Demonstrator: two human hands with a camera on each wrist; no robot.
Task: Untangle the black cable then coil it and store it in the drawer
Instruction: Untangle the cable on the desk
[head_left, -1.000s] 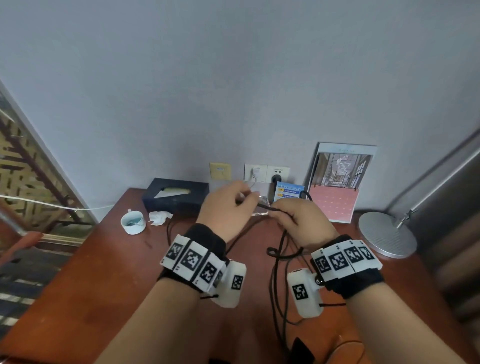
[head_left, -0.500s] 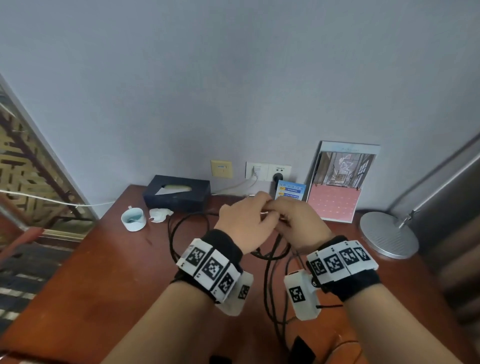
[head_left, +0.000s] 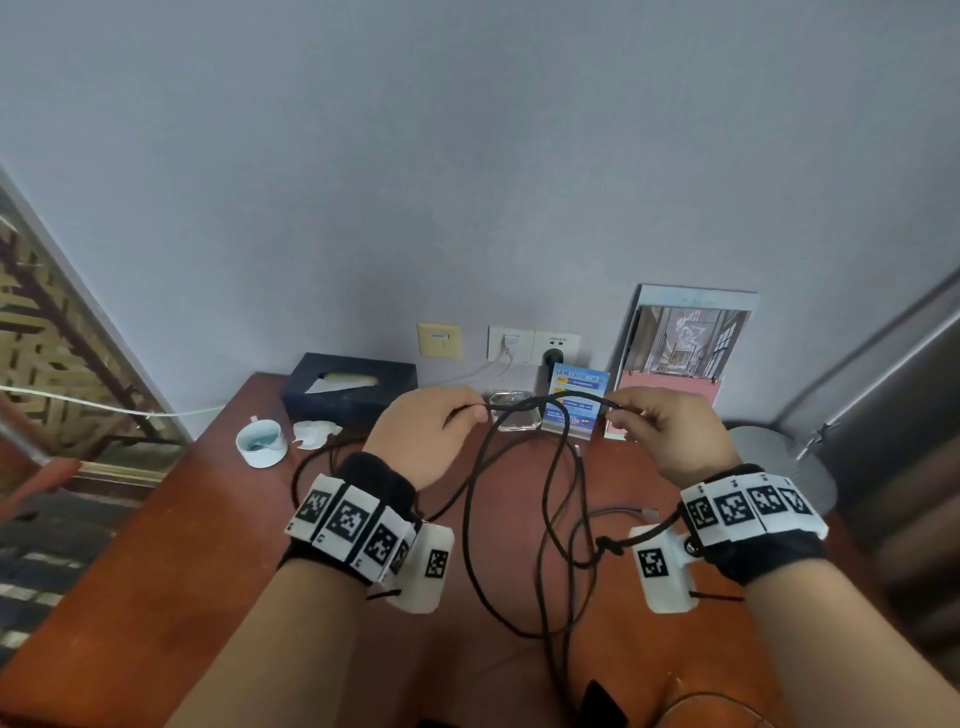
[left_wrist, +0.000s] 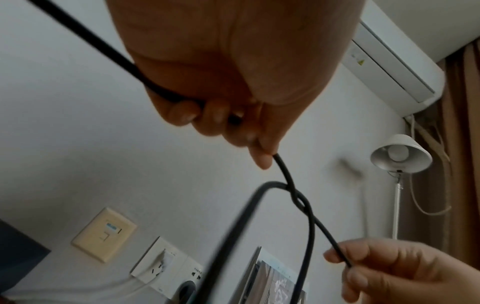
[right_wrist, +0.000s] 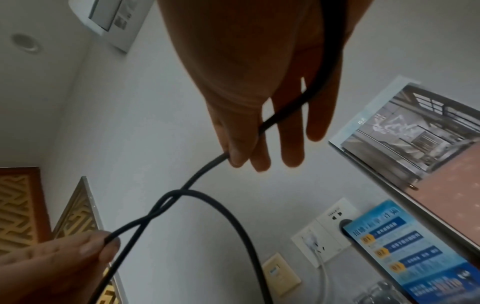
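Between the left hand (head_left: 423, 436) and right hand (head_left: 670, 431), the black cable (head_left: 545, 402) hangs twisted once. Each grip pinches it with fingertips. Loops droop to the bench (head_left: 156, 571) below.

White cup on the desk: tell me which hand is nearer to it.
Left. The left hand holds the black cable just right of the white cup; the right hand pinches the cable farther right, across the desk.

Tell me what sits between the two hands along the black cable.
A short stretch of the black cable, held by the left hand and right hand, with a twisted crossing where another strand loops round it. Both wrist views show it best.
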